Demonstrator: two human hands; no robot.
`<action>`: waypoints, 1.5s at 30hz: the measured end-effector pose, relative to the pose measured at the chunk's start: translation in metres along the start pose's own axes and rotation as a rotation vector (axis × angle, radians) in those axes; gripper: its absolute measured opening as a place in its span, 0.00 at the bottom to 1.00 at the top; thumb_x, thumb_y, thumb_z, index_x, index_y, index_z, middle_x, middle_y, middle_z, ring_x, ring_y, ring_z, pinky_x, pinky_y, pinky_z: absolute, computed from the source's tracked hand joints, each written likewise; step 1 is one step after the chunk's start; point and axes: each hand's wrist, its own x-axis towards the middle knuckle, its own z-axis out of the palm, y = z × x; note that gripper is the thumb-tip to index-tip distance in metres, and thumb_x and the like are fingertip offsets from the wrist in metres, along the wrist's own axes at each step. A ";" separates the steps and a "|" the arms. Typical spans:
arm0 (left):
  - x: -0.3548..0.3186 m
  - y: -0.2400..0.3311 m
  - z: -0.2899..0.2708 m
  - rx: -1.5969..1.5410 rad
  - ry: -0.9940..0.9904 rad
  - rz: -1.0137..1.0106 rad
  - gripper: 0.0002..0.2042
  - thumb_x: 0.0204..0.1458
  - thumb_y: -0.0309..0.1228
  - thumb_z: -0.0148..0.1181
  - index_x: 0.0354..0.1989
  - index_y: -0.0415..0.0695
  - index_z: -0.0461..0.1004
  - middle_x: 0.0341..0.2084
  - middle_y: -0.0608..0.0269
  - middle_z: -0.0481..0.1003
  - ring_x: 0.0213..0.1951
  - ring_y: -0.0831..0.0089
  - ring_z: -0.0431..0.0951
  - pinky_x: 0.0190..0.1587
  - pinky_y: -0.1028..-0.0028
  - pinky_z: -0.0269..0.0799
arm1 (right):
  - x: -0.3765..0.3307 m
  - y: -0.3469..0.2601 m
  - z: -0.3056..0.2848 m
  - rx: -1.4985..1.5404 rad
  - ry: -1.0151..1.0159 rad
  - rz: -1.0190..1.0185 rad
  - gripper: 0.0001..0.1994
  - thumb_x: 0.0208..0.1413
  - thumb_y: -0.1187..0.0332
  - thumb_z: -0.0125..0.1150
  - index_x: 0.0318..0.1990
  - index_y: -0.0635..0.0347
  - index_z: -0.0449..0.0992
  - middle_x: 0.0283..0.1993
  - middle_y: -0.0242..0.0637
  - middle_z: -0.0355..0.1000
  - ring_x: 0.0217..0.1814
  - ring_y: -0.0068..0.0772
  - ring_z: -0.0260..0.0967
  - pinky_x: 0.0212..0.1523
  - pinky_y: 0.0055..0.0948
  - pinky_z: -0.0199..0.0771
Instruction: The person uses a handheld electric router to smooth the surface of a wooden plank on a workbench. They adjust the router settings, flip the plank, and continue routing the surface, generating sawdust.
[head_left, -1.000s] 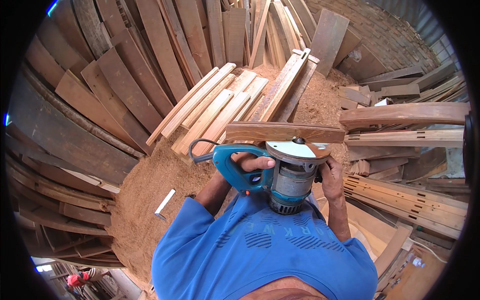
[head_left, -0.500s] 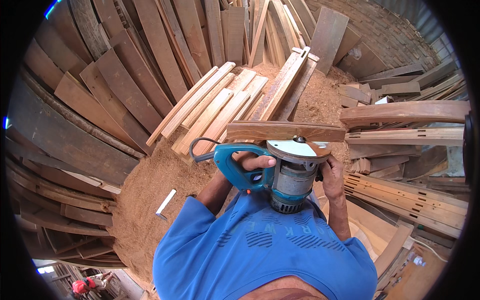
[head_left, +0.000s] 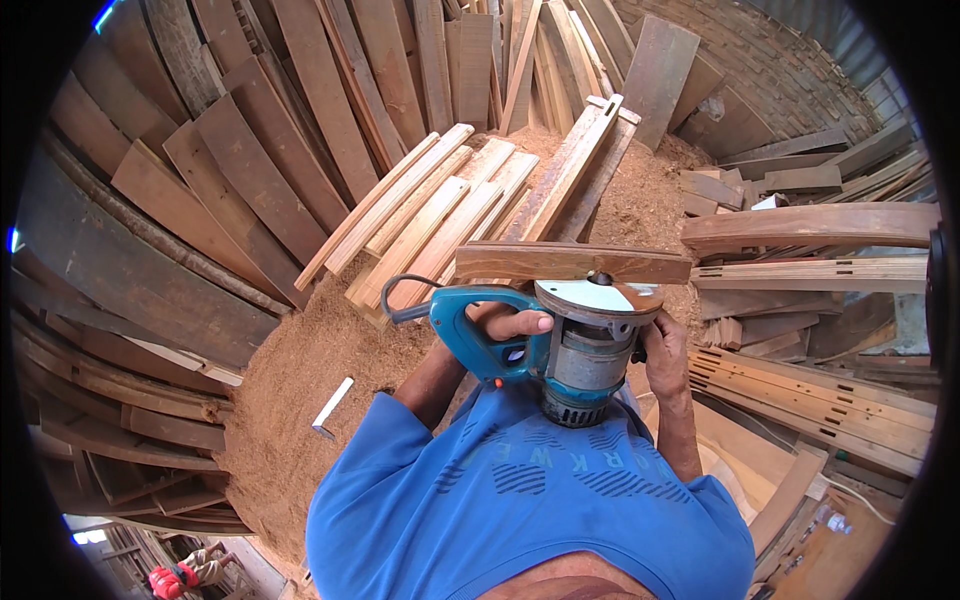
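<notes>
A teal and silver wood router (head_left: 585, 350) is held sideways against my chest, its flat white base facing away from me. My left hand (head_left: 507, 321) is wrapped around its D-shaped teal handle, thumb lying along the top. On the other side my right hand (head_left: 664, 350) grips the router near its base; part of those fingers is hidden behind the body. The dark bit at the base's middle meets the near edge of a brown wooden board (head_left: 540, 262) lying crosswise in front of me. A grey cord loops out of the handle's left end.
Pale planks (head_left: 440, 225) lie side by side beyond the board, next to a long slotted beam (head_left: 570, 165). Sawdust (head_left: 300, 390) covers the floor, with a white strip (head_left: 333, 405) on it. Boards lean along the left and back. Slotted timbers (head_left: 820, 400) lie at right. Another person (head_left: 175, 580) is far lower left.
Both hands keep the same hold on the router, which stays at the board. The whole view has shifted very slightly, and the distant person has moved a little.
</notes>
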 end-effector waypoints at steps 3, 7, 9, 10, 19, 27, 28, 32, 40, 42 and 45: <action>-0.002 -0.001 -0.002 -0.010 -0.011 -0.041 0.33 0.50 0.47 0.68 0.57 0.31 0.72 0.48 0.45 0.78 0.51 0.57 0.77 0.55 0.62 0.72 | 0.000 0.000 0.000 0.005 -0.003 -0.004 0.16 0.69 0.59 0.51 0.37 0.65 0.73 0.23 0.28 0.67 0.21 0.15 0.61 0.21 0.20 0.61; -0.001 0.018 0.002 -0.117 -0.052 -0.175 0.45 0.47 0.48 0.70 0.67 0.31 0.59 0.61 0.39 0.66 0.65 0.50 0.64 0.66 0.56 0.59 | -0.001 0.002 -0.001 0.008 -0.010 -0.015 0.16 0.69 0.60 0.50 0.37 0.65 0.73 0.23 0.28 0.67 0.21 0.16 0.60 0.21 0.20 0.61; -0.003 0.014 0.000 -0.119 -0.055 -0.182 0.45 0.47 0.48 0.69 0.68 0.31 0.58 0.61 0.39 0.66 0.65 0.50 0.64 0.66 0.56 0.59 | 0.000 0.001 -0.001 0.005 -0.018 -0.022 0.15 0.69 0.60 0.50 0.37 0.65 0.73 0.23 0.28 0.67 0.21 0.16 0.60 0.21 0.20 0.61; -0.004 0.011 -0.001 -0.119 -0.056 -0.186 0.44 0.48 0.47 0.69 0.68 0.31 0.58 0.62 0.39 0.66 0.65 0.50 0.64 0.66 0.56 0.59 | 0.000 0.001 -0.001 0.003 -0.021 -0.025 0.15 0.69 0.60 0.50 0.37 0.65 0.73 0.24 0.29 0.67 0.21 0.16 0.60 0.21 0.20 0.61; -0.005 0.001 -0.002 -0.089 -0.044 -0.242 0.47 0.46 0.49 0.70 0.69 0.31 0.56 0.62 0.38 0.64 0.66 0.50 0.63 0.67 0.56 0.58 | -0.001 -0.002 -0.001 -0.003 -0.017 -0.011 0.15 0.69 0.62 0.50 0.36 0.66 0.72 0.24 0.29 0.67 0.21 0.16 0.61 0.21 0.20 0.62; -0.005 0.008 -0.001 -0.126 -0.068 -0.270 0.45 0.48 0.49 0.69 0.68 0.30 0.58 0.62 0.39 0.66 0.65 0.50 0.63 0.67 0.55 0.58 | 0.000 0.001 -0.001 0.012 -0.010 0.003 0.16 0.69 0.59 0.51 0.37 0.65 0.73 0.24 0.28 0.67 0.21 0.15 0.61 0.21 0.19 0.61; -0.005 0.009 -0.001 -0.128 -0.073 -0.266 0.45 0.48 0.48 0.69 0.68 0.30 0.58 0.61 0.39 0.66 0.65 0.50 0.63 0.67 0.55 0.58 | 0.000 0.000 0.000 0.020 -0.009 0.003 0.17 0.69 0.59 0.51 0.37 0.65 0.73 0.23 0.28 0.67 0.21 0.15 0.61 0.21 0.19 0.61; -0.003 0.018 0.003 -0.070 -0.046 -0.172 0.39 0.49 0.47 0.68 0.63 0.31 0.64 0.55 0.42 0.72 0.60 0.53 0.70 0.62 0.59 0.65 | 0.005 -0.002 -0.010 -0.140 -0.046 -0.028 0.16 0.68 0.59 0.51 0.39 0.66 0.73 0.28 0.33 0.70 0.27 0.23 0.65 0.30 0.27 0.68; 0.017 0.044 0.006 0.200 -0.268 -0.066 0.36 0.52 0.48 0.66 0.62 0.32 0.66 0.53 0.42 0.74 0.57 0.53 0.73 0.60 0.59 0.68 | 0.035 -0.117 -0.060 -0.851 0.067 -0.564 0.22 0.58 0.54 0.58 0.49 0.65 0.74 0.45 0.49 0.75 0.50 0.46 0.72 0.53 0.40 0.70; 0.019 0.038 0.009 0.211 -0.277 -0.031 0.38 0.52 0.49 0.65 0.64 0.33 0.65 0.55 0.41 0.73 0.59 0.52 0.72 0.61 0.58 0.67 | 0.057 -0.126 -0.049 -0.875 -0.215 -0.533 0.25 0.57 0.49 0.59 0.50 0.65 0.74 0.45 0.50 0.75 0.49 0.48 0.73 0.52 0.42 0.71; 0.021 0.043 0.014 0.142 -0.285 0.018 0.39 0.52 0.50 0.65 0.65 0.33 0.63 0.57 0.40 0.71 0.61 0.52 0.70 0.62 0.58 0.65 | 0.076 -0.126 -0.027 -0.821 -0.566 -0.255 0.30 0.57 0.43 0.59 0.49 0.65 0.75 0.43 0.51 0.75 0.47 0.49 0.74 0.49 0.42 0.73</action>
